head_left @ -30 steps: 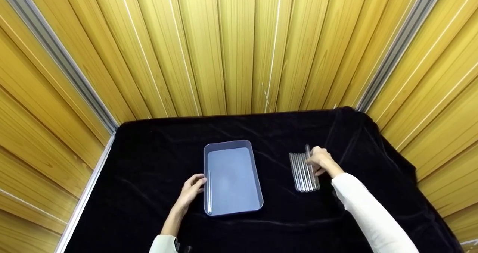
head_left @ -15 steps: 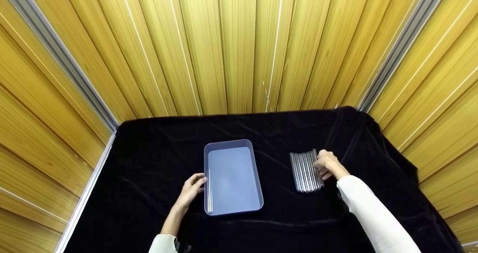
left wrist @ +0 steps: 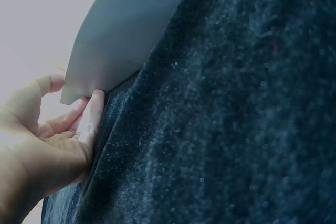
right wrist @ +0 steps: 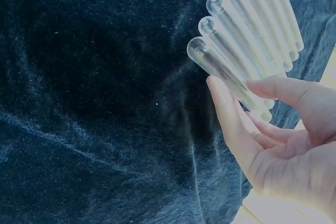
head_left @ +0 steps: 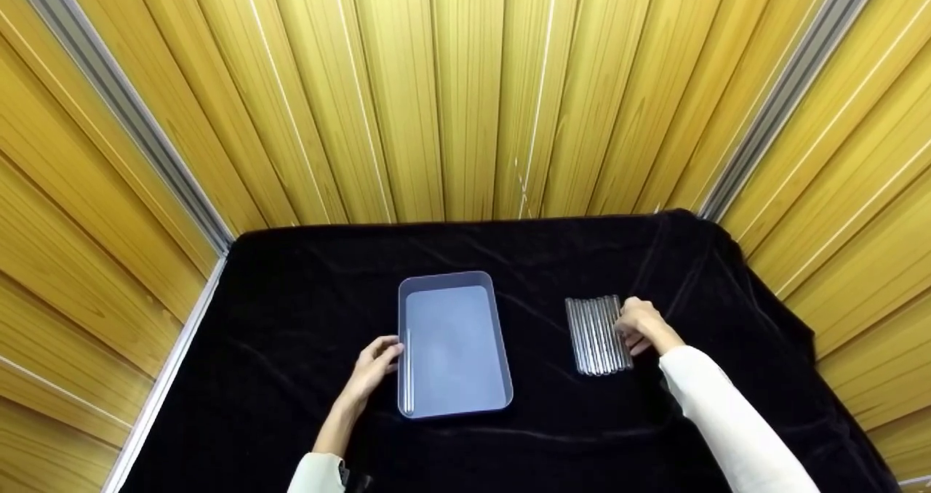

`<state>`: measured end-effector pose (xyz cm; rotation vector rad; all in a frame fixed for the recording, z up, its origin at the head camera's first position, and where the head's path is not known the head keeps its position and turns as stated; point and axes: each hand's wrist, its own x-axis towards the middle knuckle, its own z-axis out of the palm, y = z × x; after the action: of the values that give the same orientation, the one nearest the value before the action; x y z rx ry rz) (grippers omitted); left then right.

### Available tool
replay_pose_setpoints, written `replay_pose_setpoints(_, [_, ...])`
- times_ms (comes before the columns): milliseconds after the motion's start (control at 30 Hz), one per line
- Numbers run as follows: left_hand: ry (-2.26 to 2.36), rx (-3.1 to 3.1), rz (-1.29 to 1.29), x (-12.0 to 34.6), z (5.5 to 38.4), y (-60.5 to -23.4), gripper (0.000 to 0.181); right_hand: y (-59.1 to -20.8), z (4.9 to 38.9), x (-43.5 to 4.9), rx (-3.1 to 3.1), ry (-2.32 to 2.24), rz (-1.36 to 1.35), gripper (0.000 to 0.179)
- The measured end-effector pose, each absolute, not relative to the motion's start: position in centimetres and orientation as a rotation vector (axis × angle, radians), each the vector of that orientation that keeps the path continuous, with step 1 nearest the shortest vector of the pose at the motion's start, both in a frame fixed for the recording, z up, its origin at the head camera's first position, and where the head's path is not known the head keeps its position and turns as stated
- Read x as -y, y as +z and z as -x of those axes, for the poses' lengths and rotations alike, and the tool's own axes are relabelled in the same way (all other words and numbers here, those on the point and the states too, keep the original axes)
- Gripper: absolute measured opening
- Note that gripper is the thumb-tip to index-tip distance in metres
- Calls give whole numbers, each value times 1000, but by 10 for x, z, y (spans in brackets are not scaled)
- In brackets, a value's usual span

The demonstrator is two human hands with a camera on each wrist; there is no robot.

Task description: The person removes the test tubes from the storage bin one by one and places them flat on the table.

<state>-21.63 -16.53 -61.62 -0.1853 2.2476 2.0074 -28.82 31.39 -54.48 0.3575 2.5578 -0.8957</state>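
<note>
A blue-grey tray (head_left: 458, 347) lies on the dark cloth with one clear test tube (head_left: 408, 377) along its left inner wall. My left hand (head_left: 371, 368) pinches the tray's left wall; in the left wrist view the thumb is on one side of the wall (left wrist: 115, 35) and fingertips on the other. To the right, several clear glass test tubes (head_left: 593, 337) lie side by side in a row, rounded ends toward me. My right hand (head_left: 641, 324) holds the outermost right test tube (right wrist: 218, 66) between thumb and fingers, level with the others.
Black velvet cloth (head_left: 538, 435) covers the table, slightly wrinkled. Yellow wood-patterned walls (head_left: 465, 100) stand behind and on both sides, with grey metal strips at the corners. A stretch of cloth separates the tray from the row.
My right hand has lowered a test tube from over the row to its right end, shifting slightly right. The left hand and the tray have stayed put.
</note>
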Motion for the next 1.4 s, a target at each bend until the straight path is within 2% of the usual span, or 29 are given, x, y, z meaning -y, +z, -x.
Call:
replay_pose_setpoints(833, [2013, -2238, 162, 165, 217, -615, 42, -547, 283, -320, -2608, -902, -336, 13])
replay_pose_setpoints(1000, [2003, -2244, 166, 166, 217, -615, 42, -545, 284, -323, -2635, -913, -326, 4])
replay_pose_setpoints(1200, [2012, -2234, 182, 167, 216, -615, 40, -543, 284, -323, -2701, -888, -286, 32])
replay_pose_setpoints(1400, [2036, -2232, 165, 166, 217, -615, 40, -540, 284, -312, -2755, -907, -238, 28])
